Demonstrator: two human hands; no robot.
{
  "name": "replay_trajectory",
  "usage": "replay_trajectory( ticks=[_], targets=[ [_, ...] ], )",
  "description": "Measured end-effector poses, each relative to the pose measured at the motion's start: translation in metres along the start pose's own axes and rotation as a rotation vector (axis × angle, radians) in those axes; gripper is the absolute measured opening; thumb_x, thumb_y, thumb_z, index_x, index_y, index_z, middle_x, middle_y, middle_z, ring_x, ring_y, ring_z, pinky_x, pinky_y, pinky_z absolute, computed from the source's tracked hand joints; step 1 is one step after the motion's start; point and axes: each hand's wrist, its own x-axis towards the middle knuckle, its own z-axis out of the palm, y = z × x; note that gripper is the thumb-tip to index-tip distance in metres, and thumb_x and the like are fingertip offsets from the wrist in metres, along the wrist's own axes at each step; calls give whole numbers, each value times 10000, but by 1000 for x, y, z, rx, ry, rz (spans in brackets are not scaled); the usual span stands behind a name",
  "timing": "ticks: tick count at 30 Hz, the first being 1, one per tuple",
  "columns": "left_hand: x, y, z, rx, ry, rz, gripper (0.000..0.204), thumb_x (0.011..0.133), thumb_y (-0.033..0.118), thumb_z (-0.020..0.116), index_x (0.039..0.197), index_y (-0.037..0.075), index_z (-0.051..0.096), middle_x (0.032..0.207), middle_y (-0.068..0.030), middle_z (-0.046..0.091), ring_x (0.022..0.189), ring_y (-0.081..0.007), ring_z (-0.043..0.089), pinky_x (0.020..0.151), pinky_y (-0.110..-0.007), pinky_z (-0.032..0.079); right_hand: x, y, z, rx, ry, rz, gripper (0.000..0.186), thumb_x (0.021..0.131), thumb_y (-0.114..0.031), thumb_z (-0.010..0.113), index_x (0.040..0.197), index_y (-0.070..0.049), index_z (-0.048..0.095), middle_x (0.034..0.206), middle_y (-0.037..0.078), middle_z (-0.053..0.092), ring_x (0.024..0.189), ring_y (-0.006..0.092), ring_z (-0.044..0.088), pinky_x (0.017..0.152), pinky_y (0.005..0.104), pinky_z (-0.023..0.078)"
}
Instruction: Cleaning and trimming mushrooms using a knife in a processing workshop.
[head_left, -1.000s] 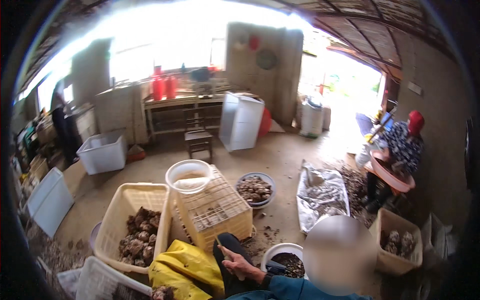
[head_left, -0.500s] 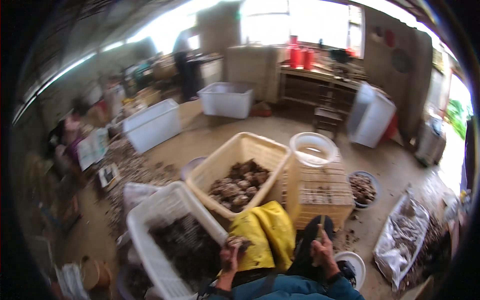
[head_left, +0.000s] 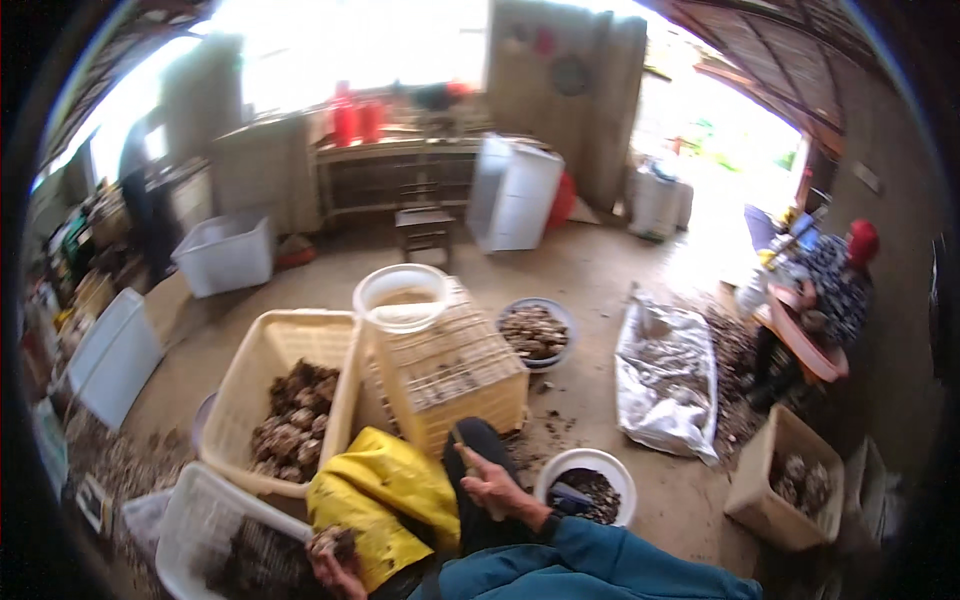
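Left grip (head_left: 338,574): clump (head_left: 331,543) | cream crate (head_left: 258,345): lumps (head_left: 294,422) | bucket (head_left: 628,492): dark bits (head_left: 601,488)

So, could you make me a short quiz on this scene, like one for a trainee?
1. True or false: the round white plastic basin rests on a boxy cream slatted plastic crate.
2. Which hand grips the slim, yellowish, stick-like tool?
3. What does the person's left hand hold?
a) a shiny green bottle
b) a knobbly brown clump
c) a square blue sponge

Key: 1. True. 2. The right hand. 3. b.
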Motion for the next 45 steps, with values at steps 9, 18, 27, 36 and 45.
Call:
replay_trajectory(
  ticks=[9, 18, 27, 36, 45],
  targets=[
    [2, 29, 21, -7, 18, -151, 292, 912, 246, 394, 920, 22, 581, 997, -92, 546, 984, -204, 514, 876, -341, 433, -7, -5, -6, -1, 53, 43, 661, 830, -91, 537, 1414, -144, 233, 601, -21, 442, 479, 78, 414, 442, 232, 376],
    [-9, 1, 6, -115, 26, -273, 268, 917, 206, 469, 1126, 37, 473, 1055, -68, 562, 995, -171, 538, 879, -328, 449, -5, 2, -14, 50, 52, 12, 673, 796, -22, 501, 1410, -116, 243, 589, -17, 459, 453, 89, 429, 420, 242, 386],
    [-2, 16, 12, -35, 7, -178, 280, 906, 235, 473, 1104, 37, 478, 1065, -78, 561, 940, -181, 558, 763, -304, 487, 2, 23, -22, -88, 70, -31, 677, 792, -89, 534, 1405, -142, 252, 580, -17, 439, 450, 84, 427, 414, 226, 372],
    [-4, 15, 12, -259, 71, -252, 283, 915, 276, 461, 1050, 34, 518, 1086, -101, 554, 992, -216, 548, 827, -344, 466, -3, -4, -3, -57, 31, -4, 646, 833, -53, 515, 1411, -125, 236, 579, -26, 402, 479, 70, 413, 441, 222, 375],
    [-5, 18, 13, -257, 65, -342, 349, 911, 326, 453, 1149, 70, 453, 1096, -65, 537, 966, -207, 558, 768, -336, 484, -5, -3, -6, -25, 56, 24, 647, 841, -61, 530, 1412, -122, 231, 592, -24, 416, 485, 71, 398, 442, 228, 363]
  ],
)
